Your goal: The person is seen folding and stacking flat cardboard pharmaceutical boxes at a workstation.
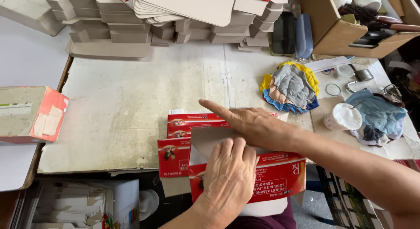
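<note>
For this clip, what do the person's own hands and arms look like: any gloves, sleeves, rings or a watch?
Both are bare. The left hand has no glove and no ring that shows; its wrist carries no watch or band. The right hand is also ungloved and ringless, and the right forearm is uncovered as far as the frame edge, with no sleeve in view. Nails are short and unpainted.

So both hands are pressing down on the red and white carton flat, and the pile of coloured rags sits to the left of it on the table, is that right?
Not quite. The rags lie to the right of the carton, beyond it on the table, as the head view shows. Both the left hand and the right hand do press on the carton.
</note>
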